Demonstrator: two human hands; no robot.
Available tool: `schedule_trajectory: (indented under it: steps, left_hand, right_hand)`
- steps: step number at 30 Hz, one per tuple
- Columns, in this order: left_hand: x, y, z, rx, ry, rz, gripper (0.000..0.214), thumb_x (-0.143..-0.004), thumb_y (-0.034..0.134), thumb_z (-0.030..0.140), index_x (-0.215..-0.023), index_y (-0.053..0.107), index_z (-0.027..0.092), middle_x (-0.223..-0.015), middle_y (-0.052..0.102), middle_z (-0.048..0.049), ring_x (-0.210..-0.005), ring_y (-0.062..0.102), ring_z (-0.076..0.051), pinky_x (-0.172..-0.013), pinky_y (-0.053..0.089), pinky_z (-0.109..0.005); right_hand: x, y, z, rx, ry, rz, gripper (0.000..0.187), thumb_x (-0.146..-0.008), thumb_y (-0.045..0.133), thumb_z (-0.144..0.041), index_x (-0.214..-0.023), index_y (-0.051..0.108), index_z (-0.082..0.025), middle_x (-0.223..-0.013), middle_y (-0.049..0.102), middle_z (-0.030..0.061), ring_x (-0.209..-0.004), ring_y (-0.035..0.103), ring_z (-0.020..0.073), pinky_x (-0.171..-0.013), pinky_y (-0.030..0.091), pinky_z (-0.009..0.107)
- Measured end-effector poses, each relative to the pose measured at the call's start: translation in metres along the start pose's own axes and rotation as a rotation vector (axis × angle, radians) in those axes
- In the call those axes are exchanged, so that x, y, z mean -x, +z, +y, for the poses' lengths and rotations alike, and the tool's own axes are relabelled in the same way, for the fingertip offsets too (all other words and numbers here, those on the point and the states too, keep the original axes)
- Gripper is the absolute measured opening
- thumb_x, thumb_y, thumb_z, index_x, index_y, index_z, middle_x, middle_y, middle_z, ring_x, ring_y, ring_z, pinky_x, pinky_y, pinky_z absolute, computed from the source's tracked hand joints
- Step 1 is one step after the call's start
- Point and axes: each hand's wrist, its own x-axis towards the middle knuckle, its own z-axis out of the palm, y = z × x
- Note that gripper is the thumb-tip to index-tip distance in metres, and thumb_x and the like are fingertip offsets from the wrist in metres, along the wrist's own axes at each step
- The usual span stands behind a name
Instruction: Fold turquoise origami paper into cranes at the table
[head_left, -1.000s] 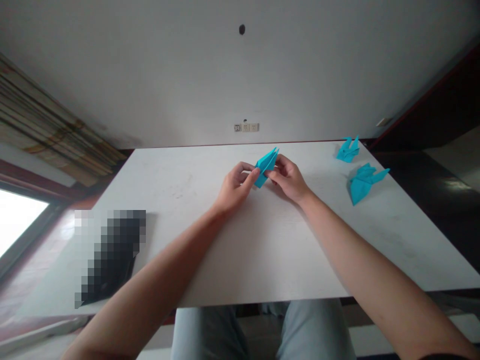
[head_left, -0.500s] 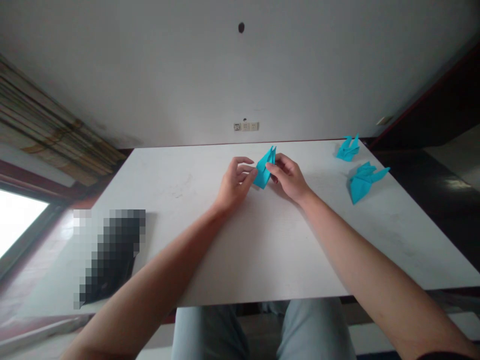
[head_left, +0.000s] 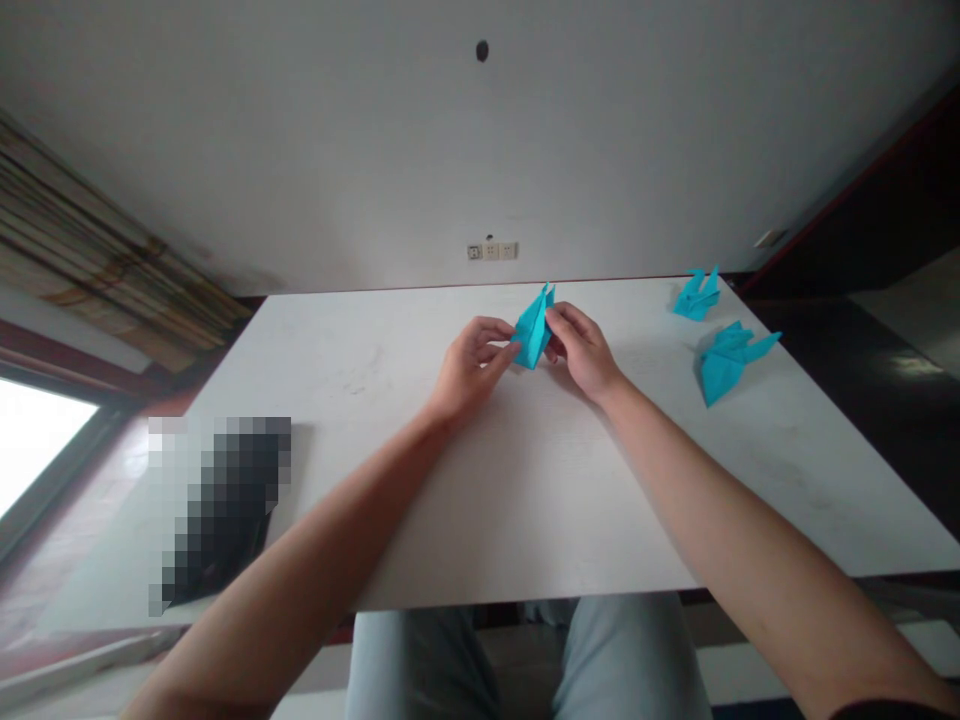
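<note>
Near the worktop's [head_left: 525, 500] far edge, your left hand [head_left: 471, 362] is pinching the folded blue paper [head_left: 532, 332], your right hand [head_left: 587, 352] is pinching its right side, both grips nearly closed; two paper birds [head_left: 724, 372] are resting by the far right corner.

My folded paper [head_left: 532, 335] is solid turquoise, matching the small crane [head_left: 697, 300] and the large crane [head_left: 724, 370]. I note a white tabletop [head_left: 525, 480] with faint grey smudges and a tan curtain [head_left: 97, 255] striped darker.

Turquoise folded paper [head_left: 532, 330], roughly diamond-shaped, two narrow tips pointing away, between left hand [head_left: 472, 364] and right hand [head_left: 587, 354].
</note>
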Motion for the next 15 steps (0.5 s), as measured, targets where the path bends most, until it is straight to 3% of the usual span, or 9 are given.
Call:
schedule_trajectory:
  steps: [6, 11, 13, 15]
  left_hand:
    - [-0.002, 0.001, -0.001, 0.006, 0.022, 0.021, 0.052, -0.095, 0.095, 0.054, -0.126, 0.066, 0.024, -0.128, 0.083, -0.0099, -0.097, 0.085, -0.019, -0.083, 0.068, -0.031]
    - [-0.001, 0.000, -0.001, 0.001, -0.003, -0.036, 0.039, -0.100, 0.089, 0.052, -0.120, 0.073, 0.022, -0.109, 0.083, -0.0065, -0.089, 0.084, -0.020, -0.084, 0.067, -0.033]
    - [0.000, -0.002, 0.003, -0.013, 0.010, -0.075, 0.037, -0.100, 0.087, 0.052, -0.118, 0.076, 0.022, -0.108, 0.084, -0.0072, -0.094, 0.085, -0.022, -0.089, 0.067, -0.036]
    - [0.001, -0.005, 0.008, -0.060, 0.045, -0.113, 0.031, -0.102, 0.083, 0.053, -0.110, 0.080, 0.023, -0.121, 0.085, -0.0100, -0.108, 0.084, -0.025, -0.099, 0.068, -0.041]
  right_hand:
    - [-0.001, -0.002, 0.003, 0.008, -0.001, 0.005, 0.062, -0.091, 0.085, -0.086, -0.086, 0.064, -0.028, -0.068, 0.055, -0.0052, -0.059, 0.048, 0.0131, -0.054, 0.039, 0.029]
    - [-0.002, -0.004, 0.007, 0.023, -0.001, -0.037, 0.060, -0.081, 0.097, -0.078, -0.093, 0.068, -0.028, -0.072, 0.061, -0.0050, -0.059, 0.047, 0.0133, -0.053, 0.039, 0.029]
    - [-0.001, -0.004, 0.006, 0.036, -0.003, -0.023, 0.058, -0.082, 0.097, -0.077, -0.095, 0.068, -0.028, -0.073, 0.062, -0.0051, -0.061, 0.048, 0.0135, -0.054, 0.039, 0.029]
    - [0.000, -0.003, 0.005, 0.035, 0.005, -0.009, 0.057, -0.083, 0.096, -0.076, -0.096, 0.068, -0.028, -0.076, 0.064, -0.0048, -0.063, 0.050, 0.0138, -0.056, 0.041, 0.028]
